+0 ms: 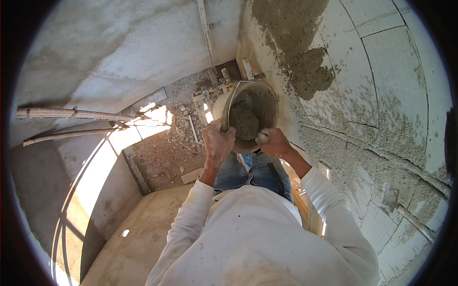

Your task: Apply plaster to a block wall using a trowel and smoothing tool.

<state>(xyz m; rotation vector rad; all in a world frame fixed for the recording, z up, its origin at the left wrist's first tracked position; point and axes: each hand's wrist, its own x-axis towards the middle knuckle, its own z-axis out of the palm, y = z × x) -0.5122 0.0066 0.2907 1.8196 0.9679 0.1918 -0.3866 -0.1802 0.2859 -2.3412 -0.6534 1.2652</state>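
Observation:
A grimy bucket [267,102] with a lump of wet grey mortar [245,124] inside is held in front of my jeans. My left hand [217,143] is closed on its left side, where the rim and handle meet my fingers; I cannot make out exactly which part it grips. My right hand [272,143] has its fingers closed on the rim at the lower right. Both hands look dusty with grey.
At my right is a block wall [391,81] with a rough mortar patch [310,71]. Below lie rubble [176,148] and wooden pieces. Poles [76,112] cross at the left near a sunlit opening. A plastered wall [143,38] stands ahead.

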